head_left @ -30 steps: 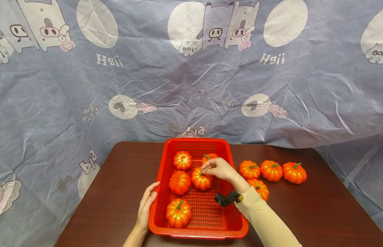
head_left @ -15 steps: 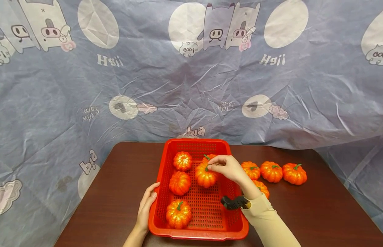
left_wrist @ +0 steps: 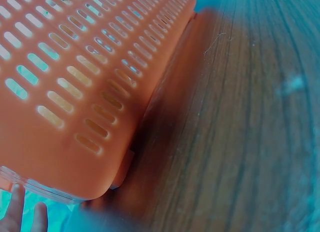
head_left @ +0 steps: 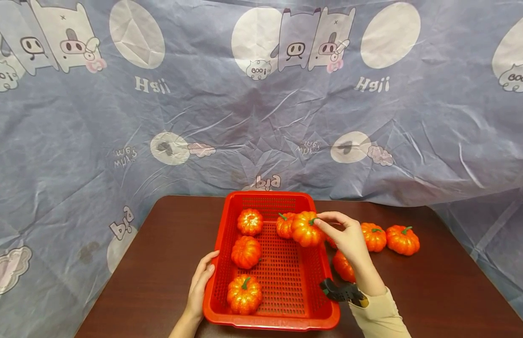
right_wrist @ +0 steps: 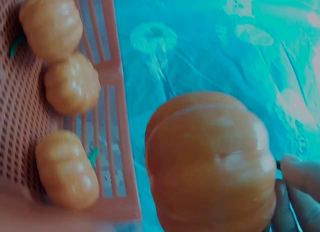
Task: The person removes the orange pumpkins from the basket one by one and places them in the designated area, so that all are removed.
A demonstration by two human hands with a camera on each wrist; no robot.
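Observation:
My right hand (head_left: 350, 237) pinches the green stem of an orange toy pumpkin (head_left: 305, 230), which overlaps the basket's right rim in the head view. In the right wrist view this pumpkin (right_wrist: 210, 164) looms large beside the fingertips. Along the left side of the red plastic basket (head_left: 269, 324), my left hand (head_left: 200, 284) rests with extended fingers against the rim. Inside the basket a left column of pumpkins runs from a far one (head_left: 250, 222) through a middle one (head_left: 246, 252) to a near one (head_left: 244, 295). Another pumpkin (head_left: 284, 226) lies at the back right, partly covered by the held one.
Right of the basket, more pumpkins lie on the dark brown table (head_left: 438, 291): one at the far right (head_left: 402, 240), one beside it (head_left: 374, 238), and one nearer (head_left: 343, 266), partly behind my right wrist. A blue-grey printed cloth (head_left: 261, 117) hangs behind the table.
My right hand has lifted the pumpkin by its stem from the basket's middle and carried it right, over the right rim. My left hand stays at the left rim.

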